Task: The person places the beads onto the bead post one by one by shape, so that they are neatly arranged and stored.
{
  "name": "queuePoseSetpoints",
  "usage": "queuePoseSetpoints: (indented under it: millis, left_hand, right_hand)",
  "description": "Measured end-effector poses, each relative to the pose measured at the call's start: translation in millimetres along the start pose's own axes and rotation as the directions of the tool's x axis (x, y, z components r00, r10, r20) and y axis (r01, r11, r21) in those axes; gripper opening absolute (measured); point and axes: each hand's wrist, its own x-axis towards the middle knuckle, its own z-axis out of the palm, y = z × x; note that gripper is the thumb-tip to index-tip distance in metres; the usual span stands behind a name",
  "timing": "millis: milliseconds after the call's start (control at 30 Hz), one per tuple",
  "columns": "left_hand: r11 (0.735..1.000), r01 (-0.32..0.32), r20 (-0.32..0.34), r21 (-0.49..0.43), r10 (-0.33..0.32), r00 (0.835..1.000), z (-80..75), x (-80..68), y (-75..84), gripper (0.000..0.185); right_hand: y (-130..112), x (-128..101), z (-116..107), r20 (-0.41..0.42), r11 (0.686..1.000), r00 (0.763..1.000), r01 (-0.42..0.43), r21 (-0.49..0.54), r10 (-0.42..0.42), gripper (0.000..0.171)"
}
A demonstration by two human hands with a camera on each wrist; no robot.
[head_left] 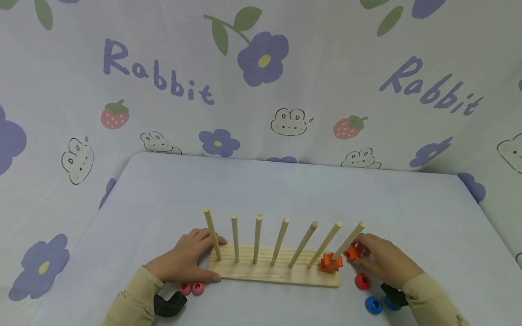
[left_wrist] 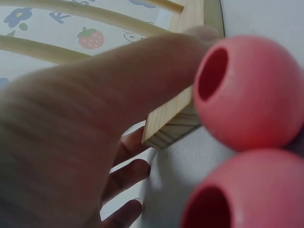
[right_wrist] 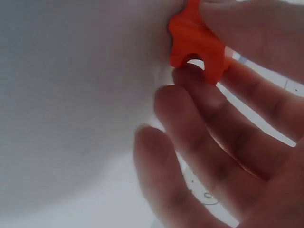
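My left hand [head_left: 185, 262] lies relaxed against the left end of the pale wooden base [head_left: 277, 273], thumb along its front edge, gripping nothing. 7 smooth round pegs [head_left: 257, 239] rise from the grained base. My right hand [head_left: 383, 261] pinches a knobbly orange star-shaped ring [head_left: 351, 252] just right of the base, beside the rightmost peg; a matching orange piece [head_left: 329, 263] sits at that peg's foot. 2 glossy pink beads [head_left: 191, 288] rest just in front of the base's left corner.

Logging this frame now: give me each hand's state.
Left hand: open, fingers resting flat on the wooden peg board.
Right hand: fingers pinching an orange star piece.
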Motion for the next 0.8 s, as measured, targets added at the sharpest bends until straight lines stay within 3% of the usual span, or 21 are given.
queuePoseSetpoints:
  millis: [100,200,333,600,700,800]
  left_hand:
    - [1.000,-0.001,-0.003,-0.002,0.001,1.000,0.3,0.8,-1.2,0.067]
    - [1.000,0.002,0.001,-0.005,-0.002,1.000,0.6,1.2,-1.9,0.067]
    - [1.000,0.008,0.006,-0.012,-0.008,1.000,-0.1,1.2,-1.5,0.068]
    - [0.999,0.008,-0.003,-0.044,-0.008,1.000,-1.3,-0.4,-1.2,0.066]
    - [0.999,-0.004,-0.010,-0.035,0.004,1.000,-1.2,-0.3,-1.2,0.065]
    - [0.999,-0.007,-0.010,-0.033,0.007,1.000,-1.4,0.1,-1.0,0.065]
  right_hand:
    - [-5.4,-0.7,-7.0,-0.061,1.000,0.998,-0.008,0.003,0.008,0.035]
    - [-14.0,-3.7,-18.6,-0.184,0.998,0.981,0.060,-0.020,-0.062,0.039]
    - [-30.6,-7.7,-42.9,-0.362,0.981,0.912,0.177,-0.080,-0.194,0.055]
    - [-67.4,-17.2,-88.1,-0.619,0.947,0.736,0.319,-0.038,-0.273,0.057]
    - [-77.3,-22.5,-95.0,-0.659,0.936,0.705,0.353,0.006,-0.262,0.058]
    - [-86.8,-26.6,-98.2,-0.670,0.920,0.705,0.384,0.083,-0.234,0.056]
